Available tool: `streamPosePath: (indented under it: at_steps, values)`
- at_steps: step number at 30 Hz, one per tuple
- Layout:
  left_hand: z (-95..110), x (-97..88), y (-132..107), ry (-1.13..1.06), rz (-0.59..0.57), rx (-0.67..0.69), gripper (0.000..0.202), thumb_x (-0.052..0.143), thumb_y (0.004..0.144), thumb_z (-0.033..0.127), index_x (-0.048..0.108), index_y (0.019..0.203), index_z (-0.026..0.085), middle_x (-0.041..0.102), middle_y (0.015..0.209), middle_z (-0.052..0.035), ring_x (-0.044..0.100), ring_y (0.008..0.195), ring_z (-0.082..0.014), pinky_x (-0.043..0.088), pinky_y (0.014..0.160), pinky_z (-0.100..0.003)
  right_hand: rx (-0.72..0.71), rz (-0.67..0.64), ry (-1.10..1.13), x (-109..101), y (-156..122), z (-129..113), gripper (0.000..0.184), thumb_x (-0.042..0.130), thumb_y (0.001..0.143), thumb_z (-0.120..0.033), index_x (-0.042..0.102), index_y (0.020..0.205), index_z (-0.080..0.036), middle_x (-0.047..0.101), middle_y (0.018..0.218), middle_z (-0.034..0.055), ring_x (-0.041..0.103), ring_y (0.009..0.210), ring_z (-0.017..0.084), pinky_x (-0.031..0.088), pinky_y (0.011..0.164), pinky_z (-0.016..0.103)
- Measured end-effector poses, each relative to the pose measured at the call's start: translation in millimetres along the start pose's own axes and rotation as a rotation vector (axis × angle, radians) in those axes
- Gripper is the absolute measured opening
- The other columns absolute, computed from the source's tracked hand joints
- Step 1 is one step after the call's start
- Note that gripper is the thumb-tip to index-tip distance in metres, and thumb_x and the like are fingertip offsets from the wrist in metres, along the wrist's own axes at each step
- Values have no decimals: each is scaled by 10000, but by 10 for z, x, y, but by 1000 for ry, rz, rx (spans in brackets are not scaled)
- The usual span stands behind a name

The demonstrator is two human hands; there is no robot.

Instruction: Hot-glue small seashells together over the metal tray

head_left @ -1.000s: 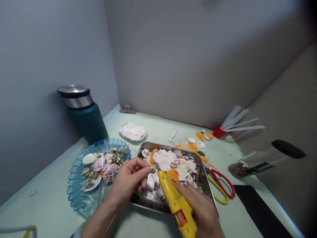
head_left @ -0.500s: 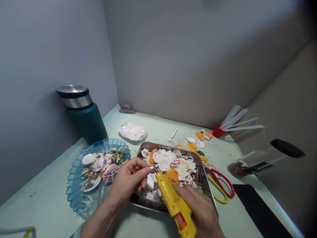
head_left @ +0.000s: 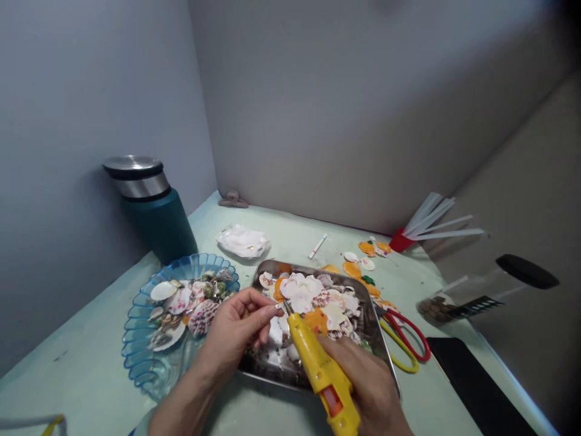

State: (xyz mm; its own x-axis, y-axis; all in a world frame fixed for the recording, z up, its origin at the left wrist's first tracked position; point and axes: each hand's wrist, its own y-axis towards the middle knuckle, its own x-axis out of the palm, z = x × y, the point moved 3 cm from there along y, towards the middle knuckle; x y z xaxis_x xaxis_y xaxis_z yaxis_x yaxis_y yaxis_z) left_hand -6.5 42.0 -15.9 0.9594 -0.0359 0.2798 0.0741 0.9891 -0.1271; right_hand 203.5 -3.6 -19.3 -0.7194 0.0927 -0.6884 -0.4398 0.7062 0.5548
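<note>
My right hand (head_left: 363,381) is wrapped round a yellow glue gun (head_left: 318,363), its metal nozzle pointing up and left. Between thumb and forefinger, my left hand (head_left: 245,327) pinches a tiny pale, shiny piece (head_left: 278,308), too small to name. The nozzle tip sits just right of that piece, with a slight gap. Beneath both hands lies a metal tray (head_left: 385,345) filled with seashells (head_left: 302,293), some white, some orange, some speckled. To the left, a blue scalloped plate (head_left: 131,339) holds more shells, partly behind my left forearm.
A teal bottle (head_left: 158,221) stands back left beside a white packet (head_left: 244,241). Right of the tray are red-and-yellow-handled scissors (head_left: 408,333), a black phone-like slab (head_left: 476,387) and a clear jar (head_left: 481,290). Glue sticks (head_left: 429,215) stand in a red cup (head_left: 400,241). Orange shells (head_left: 351,270) lie behind the tray.
The glue gun's nozzle has drawn slightly right, away from the small piece in my left hand. My left hand stays nearly still.
</note>
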Motion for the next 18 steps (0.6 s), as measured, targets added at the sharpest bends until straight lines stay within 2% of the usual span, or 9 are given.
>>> streamPosePath:
  at_steps: [9,15,18]
  values:
    - [26,23,12,45,31,-22,220,749,684,330,608,683,163,536,379,63,406,320,-38,268,356,-136,-17,-12,0,-6,-14,-15,447,514,783,-105,544,1225,-165,663,832,84,644,678,210,492,583,290]
    - [22,28,6,52,16,-22,210,758,680,313,618,701,159,541,396,64,440,343,-43,288,374,-138,2,-65,-13,0,-10,-10,423,541,818,-137,528,1239,-175,648,812,78,631,674,217,476,569,295]
    - [13,21,6,60,19,-13,217,757,692,324,617,700,159,541,397,63,424,338,-38,276,371,-137,-4,-48,-11,-6,-15,-6,414,553,825,-145,520,1237,-173,642,815,77,635,676,215,486,573,294]
